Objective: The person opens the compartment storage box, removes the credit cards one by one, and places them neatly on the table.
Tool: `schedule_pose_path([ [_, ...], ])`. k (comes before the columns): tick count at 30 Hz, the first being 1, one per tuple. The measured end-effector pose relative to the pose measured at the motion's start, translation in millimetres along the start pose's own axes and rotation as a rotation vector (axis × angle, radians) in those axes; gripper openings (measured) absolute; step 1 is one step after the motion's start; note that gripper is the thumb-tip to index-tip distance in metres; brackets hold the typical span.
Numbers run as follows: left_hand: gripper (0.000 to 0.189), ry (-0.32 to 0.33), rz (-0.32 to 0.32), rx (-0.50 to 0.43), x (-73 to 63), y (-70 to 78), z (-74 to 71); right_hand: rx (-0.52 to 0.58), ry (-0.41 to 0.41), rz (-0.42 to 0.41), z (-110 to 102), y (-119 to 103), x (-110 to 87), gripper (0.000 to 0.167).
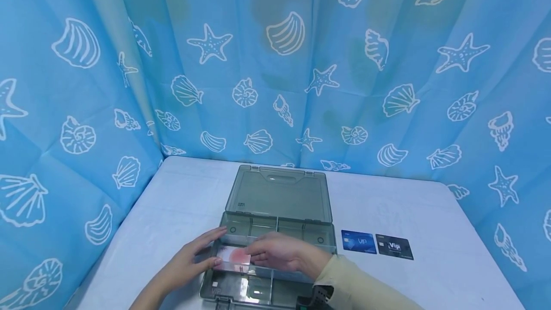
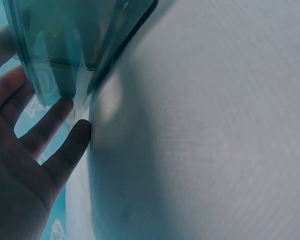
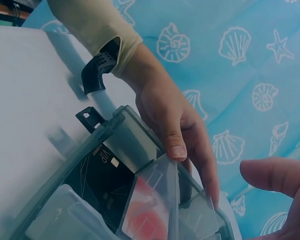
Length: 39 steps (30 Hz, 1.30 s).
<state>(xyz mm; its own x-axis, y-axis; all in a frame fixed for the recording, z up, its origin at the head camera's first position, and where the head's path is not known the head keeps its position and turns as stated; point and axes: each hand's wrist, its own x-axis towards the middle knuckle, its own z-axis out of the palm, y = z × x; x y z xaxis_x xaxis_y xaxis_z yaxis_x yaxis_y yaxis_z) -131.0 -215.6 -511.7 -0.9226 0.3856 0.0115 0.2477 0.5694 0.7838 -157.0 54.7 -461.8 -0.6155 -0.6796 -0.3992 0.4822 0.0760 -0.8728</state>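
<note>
A grey-green see-through plastic box (image 1: 272, 288) stands on the table with its lid (image 1: 280, 195) laid back. In the middle left compartment is a white card with a red circle (image 1: 234, 255). My left hand (image 1: 185, 260) rests at the box's left side, thumb at the rim beside this card, fingers straight along the outer wall. In the left wrist view its fingertips are right at that wall (image 2: 50, 75). My right hand (image 1: 280, 252) is over the middle row, fingers by the card's right edge; its thumb (image 3: 272, 175) sticks out straight, apart from the card.
A black VIP card (image 1: 228, 286) lies in the front left compartment. To the right of the box, a blue VIP card (image 1: 359, 242) and a black VIP card (image 1: 394, 246) lie side by side on the white table (image 1: 430, 214). A blue shell-print curtain (image 1: 275, 75) hangs behind.
</note>
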Motion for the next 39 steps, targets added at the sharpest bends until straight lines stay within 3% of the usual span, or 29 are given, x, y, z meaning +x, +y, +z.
schedule_pose_path([
  [4,0.067,0.006,0.003,0.003,0.5,-0.1,-0.5,0.000,-0.002,-0.018,-0.9,1.5,0.3,0.063],
  [12,0.068,-0.003,-0.037,0.003,0.8,1.3,0.9,-0.026,0.015,-0.059,5.2,3.0,-6.3,0.079],
  [28,0.068,-0.011,-0.028,-0.014,0.8,1.5,0.7,-0.098,0.001,-0.123,9.1,-13.9,-19.0,0.069],
  [39,0.070,-0.012,-0.074,-0.013,1.3,3.1,0.1,-0.310,0.087,-0.197,6.7,-9.4,-7.6,0.059],
])
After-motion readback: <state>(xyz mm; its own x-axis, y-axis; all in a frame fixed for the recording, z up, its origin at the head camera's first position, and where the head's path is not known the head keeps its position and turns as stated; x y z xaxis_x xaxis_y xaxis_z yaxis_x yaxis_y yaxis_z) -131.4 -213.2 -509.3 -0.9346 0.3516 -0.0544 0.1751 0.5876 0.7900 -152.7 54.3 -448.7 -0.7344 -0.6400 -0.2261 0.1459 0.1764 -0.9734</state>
